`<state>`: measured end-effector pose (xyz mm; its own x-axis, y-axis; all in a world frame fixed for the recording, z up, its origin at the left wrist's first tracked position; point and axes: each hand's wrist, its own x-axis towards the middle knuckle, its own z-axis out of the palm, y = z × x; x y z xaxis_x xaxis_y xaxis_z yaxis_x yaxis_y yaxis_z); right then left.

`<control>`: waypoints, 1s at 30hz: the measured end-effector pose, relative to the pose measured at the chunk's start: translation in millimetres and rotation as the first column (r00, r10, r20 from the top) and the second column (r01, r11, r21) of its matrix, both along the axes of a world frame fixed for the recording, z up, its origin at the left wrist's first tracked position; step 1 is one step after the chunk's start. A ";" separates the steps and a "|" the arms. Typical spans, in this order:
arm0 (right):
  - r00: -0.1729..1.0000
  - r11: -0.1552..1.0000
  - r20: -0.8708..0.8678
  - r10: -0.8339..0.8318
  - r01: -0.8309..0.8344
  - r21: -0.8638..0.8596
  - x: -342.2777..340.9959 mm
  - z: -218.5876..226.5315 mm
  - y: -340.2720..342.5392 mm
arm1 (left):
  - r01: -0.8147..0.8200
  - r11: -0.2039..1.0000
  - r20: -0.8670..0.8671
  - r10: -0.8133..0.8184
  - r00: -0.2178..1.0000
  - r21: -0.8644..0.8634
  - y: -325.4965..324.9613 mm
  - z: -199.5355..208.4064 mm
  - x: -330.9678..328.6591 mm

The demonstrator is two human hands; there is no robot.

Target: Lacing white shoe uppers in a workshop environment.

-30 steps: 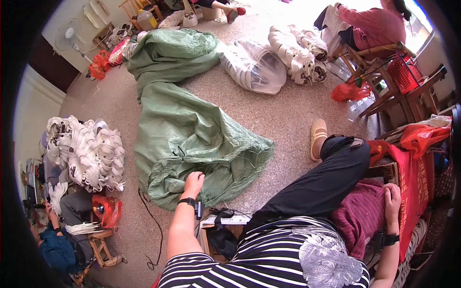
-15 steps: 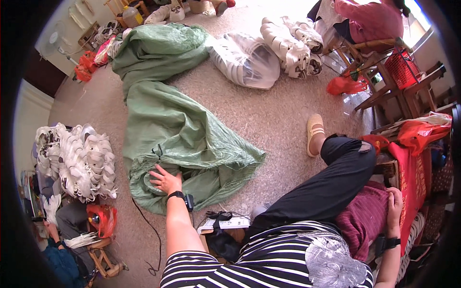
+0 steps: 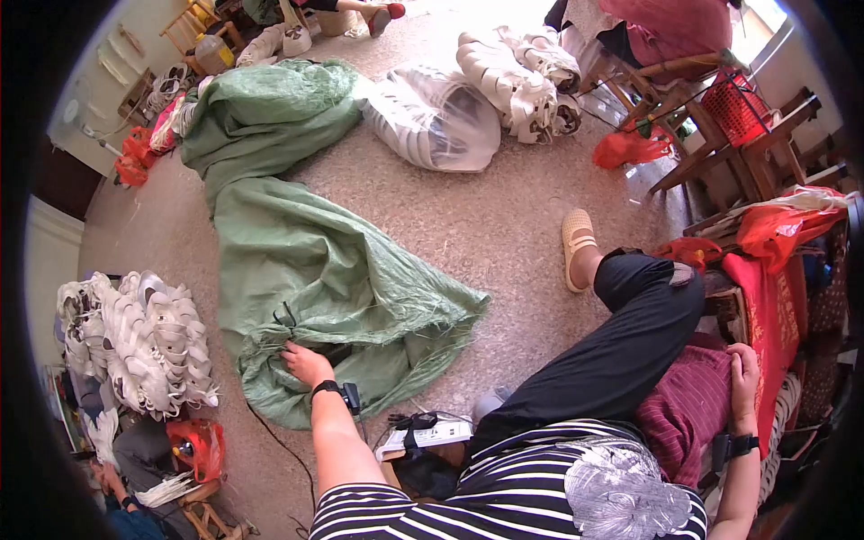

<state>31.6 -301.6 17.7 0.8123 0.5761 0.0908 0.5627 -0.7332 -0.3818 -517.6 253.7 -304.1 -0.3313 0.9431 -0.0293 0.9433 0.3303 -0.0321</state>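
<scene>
A large green woven sack (image 3: 279,225) lies slumped on the floor in front of me, its frayed mouth spread towards my side. My left hand (image 3: 308,365) is at the gathered rim, with its fingers bent together on the fabric; their tips are partly hidden in the folds. A dark tie (image 3: 284,315) sticks up from the rim just beyond that hand. On my right side, my right hand (image 3: 744,382) rests on the edge of a maroon striped cloth (image 3: 684,405), fingers loosely bent and nothing visible in them.
Another green sack (image 3: 270,112) lies farther off, beside a clear bag (image 3: 432,117) of white pieces. Bundles of white strips (image 3: 157,342) are stacked at the left, near another person's hand (image 3: 110,481). A power strip (image 3: 427,436) lies by my leg. Wooden chairs (image 3: 738,162) stand at the right.
My left hand was spread on the sack; now its fingers are drawn together at the rim. My view has shifted slightly. My right hand stays on the cloth.
</scene>
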 end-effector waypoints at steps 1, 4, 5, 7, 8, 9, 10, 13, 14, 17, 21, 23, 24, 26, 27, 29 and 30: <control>1.000 1.000 -0.006 -0.002 0.002 0.002 0.7 -0.8 0.4 | 0.014 0.999 0.168 -0.021 0.986 0.041 1.9 8.9 -5.6; 1.000 1.000 -0.002 -0.005 0.005 0.004 2.0 -3.8 -6.2 | -0.047 0.969 0.416 -0.061 0.907 0.244 5.7 7.5 -24.6; 1.000 1.000 0.011 -0.013 0.013 -0.001 2.7 -5.0 -8.5 | -0.187 0.957 0.512 0.050 0.858 0.220 4.6 12.3 -17.5; 1.000 1.000 0.004 -0.013 0.013 -0.003 2.6 -6.0 -9.6 | -0.226 0.943 0.718 -0.019 0.695 0.244 4.4 16.0 -9.5; 1.000 1.000 -0.002 -0.019 0.019 -0.012 2.4 -6.8 -9.2 | -0.260 0.932 0.869 -0.102 0.484 0.254 3.3 20.2 -5.8; 1.000 1.000 -0.005 -0.014 0.014 -0.003 3.4 -8.4 -8.6 | -0.318 0.925 0.932 -0.092 0.351 0.211 1.0 22.0 2.1; 1.000 1.000 -0.003 -0.015 0.015 0.014 4.2 -9.3 -8.4 | -0.321 0.921 0.931 -0.099 0.352 0.219 -4.4 23.9 6.2; 1.000 0.999 0.002 -0.015 0.015 0.049 5.8 -12.2 -9.2 | -0.104 0.994 0.984 0.056 0.167 -0.039 -22.6 35.2 34.2; 1.000 0.998 0.000 -0.009 0.009 0.061 6.6 -12.5 -8.6 | -0.088 0.992 0.988 0.101 0.113 -0.091 -29.0 50.3 45.2; 0.998 1.000 0.059 0.011 -0.011 -0.006 6.3 -13.0 -4.8 | 0.163 0.967 0.977 0.206 -0.053 -0.195 -42.3 57.2 68.0; 0.998 1.000 0.059 -0.012 0.011 0.007 4.6 -12.2 -1.3 | 0.458 0.849 0.920 0.363 -0.147 -0.262 -77.7 83.1 119.3; 0.994 0.999 0.092 0.050 -0.051 0.003 4.2 -11.8 -0.7 | 0.560 0.782 0.872 0.447 -0.197 -0.274 -95.5 102.5 151.1; 0.994 0.999 0.094 0.046 -0.047 0.005 3.8 -11.7 -0.2 | 0.615 0.726 0.835 0.516 -0.190 -0.308 -100.6 103.8 157.5; 0.997 0.999 0.071 0.017 -0.019 0.031 2.9 -12.1 -0.6 | 0.713 0.604 0.791 0.601 -0.115 -0.355 -111.5 98.3 167.9; 0.997 0.999 0.072 0.018 -0.020 0.031 2.8 -12.1 -2.2 | 0.730 0.577 0.776 0.622 -0.103 -0.366 -115.1 85.8 171.9; 0.998 0.999 0.066 0.014 -0.017 0.043 -1.6 -8.4 0.9 | 0.744 0.548 0.760 0.645 -0.084 -0.382 -122.0 78.5 170.7; 0.998 0.998 0.060 0.015 -0.018 0.055 -3.1 -7.0 3.7 | 0.722 0.552 0.742 0.666 -0.081 -0.417 -123.0 76.1 165.2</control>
<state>28.4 -298.0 10.8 0.7950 0.5821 0.1707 0.5973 -0.7022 -0.3875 -352.4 130.8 -228.1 0.7279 0.2858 -0.6233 0.1839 0.7944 0.5789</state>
